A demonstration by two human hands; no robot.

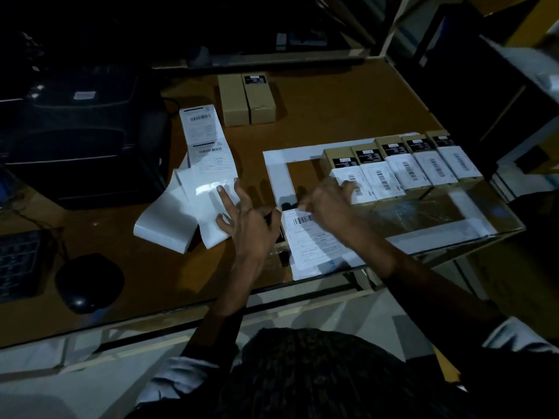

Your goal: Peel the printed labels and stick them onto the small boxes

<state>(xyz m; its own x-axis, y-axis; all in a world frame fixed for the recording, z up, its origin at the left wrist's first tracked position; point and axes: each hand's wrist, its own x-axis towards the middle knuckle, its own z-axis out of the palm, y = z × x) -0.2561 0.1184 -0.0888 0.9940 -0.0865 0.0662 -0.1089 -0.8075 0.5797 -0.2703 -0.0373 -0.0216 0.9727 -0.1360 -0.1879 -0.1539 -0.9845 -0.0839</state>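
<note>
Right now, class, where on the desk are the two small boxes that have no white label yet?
In the head view, the two unlabelled boxes lie side by side at the far middle of the desk, just right of the label strip and beyond the labelled row.
</note>
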